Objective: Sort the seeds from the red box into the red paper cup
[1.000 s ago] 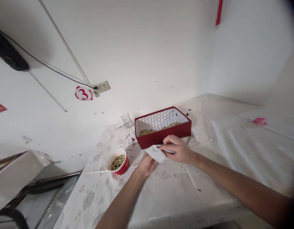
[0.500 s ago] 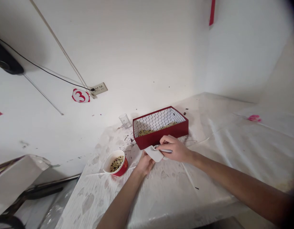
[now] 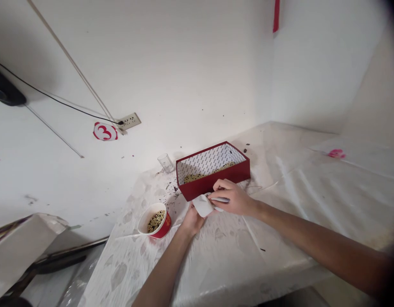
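My left hand (image 3: 193, 219) is closed around a white paper-like piece (image 3: 202, 206), just in front of the dark red box (image 3: 212, 181). My right hand (image 3: 233, 198) pinches a slim grey object (image 3: 221, 199) whose kind I cannot make out; its fingertips meet the edge of the white piece. The box has a white patterned lining, and a layer of mixed pale and dark grains (image 3: 194, 178) lies in it. To the left of my left hand stands a red and white paper tub (image 3: 163, 228) holding similar grains.
A clear glass (image 3: 165, 163) stands left of the box, with dark scraps (image 3: 173, 192) scattered nearby. The table (image 3: 222, 264) wears a pale patterned plastic cover. A pink flower shape (image 3: 336, 153) is at the right. A power outlet (image 3: 131, 121) is on the wall.
The white piece has shifted in my hands and looks more bent or folded near my right fingertips. The whole view has moved slightly; the box and tub keep their places.
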The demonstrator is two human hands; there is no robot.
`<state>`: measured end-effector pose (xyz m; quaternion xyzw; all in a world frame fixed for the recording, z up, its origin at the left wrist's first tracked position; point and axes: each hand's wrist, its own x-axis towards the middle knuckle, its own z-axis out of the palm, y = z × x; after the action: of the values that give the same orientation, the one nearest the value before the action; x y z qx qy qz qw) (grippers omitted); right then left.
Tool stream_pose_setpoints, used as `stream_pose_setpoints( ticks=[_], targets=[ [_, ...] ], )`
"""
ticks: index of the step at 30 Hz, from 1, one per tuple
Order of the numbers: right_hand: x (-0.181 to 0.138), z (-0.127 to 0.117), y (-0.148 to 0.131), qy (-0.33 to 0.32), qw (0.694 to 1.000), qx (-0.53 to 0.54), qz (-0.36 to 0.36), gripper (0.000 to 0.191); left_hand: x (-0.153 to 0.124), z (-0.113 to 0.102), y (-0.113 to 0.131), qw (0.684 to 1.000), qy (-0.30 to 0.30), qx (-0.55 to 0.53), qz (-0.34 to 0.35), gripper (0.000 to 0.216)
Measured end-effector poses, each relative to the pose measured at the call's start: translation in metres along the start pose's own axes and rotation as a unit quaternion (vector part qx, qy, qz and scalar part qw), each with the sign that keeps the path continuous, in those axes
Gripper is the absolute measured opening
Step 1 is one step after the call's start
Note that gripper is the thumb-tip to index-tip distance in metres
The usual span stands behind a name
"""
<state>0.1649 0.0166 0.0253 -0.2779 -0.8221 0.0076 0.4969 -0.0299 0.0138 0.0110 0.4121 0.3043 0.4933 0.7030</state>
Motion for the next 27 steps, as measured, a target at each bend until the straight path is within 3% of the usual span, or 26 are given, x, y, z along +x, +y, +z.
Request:
stream_pose_setpoints(
  ticks=[7,13,22,27],
  targets=[
    [-0.001,0.003,-0.002,0.011,0.999,0.044,0.019,0.017,0.006,-0.006,-0.008,0.998,0.046,0.019,0.037,0.031],
    [0.0,0.003,-0.004,0.026,0.998,0.043,0.026,0.014,0.007,-0.005,-0.009,0.998,0.028,0.019,0.049,0.03],
    [0.001,0.001,-0.005,0.044,0.997,0.035,0.052,0.012,0.003,-0.004,0.003,0.998,0.015,-0.049,-0.03,0.023],
    [0.003,-0.001,-0.011,0.064,0.991,0.089,0.082,0.014,0.004,-0.003,0.0,0.998,0.009,-0.051,-0.029,0.037]
  ],
)
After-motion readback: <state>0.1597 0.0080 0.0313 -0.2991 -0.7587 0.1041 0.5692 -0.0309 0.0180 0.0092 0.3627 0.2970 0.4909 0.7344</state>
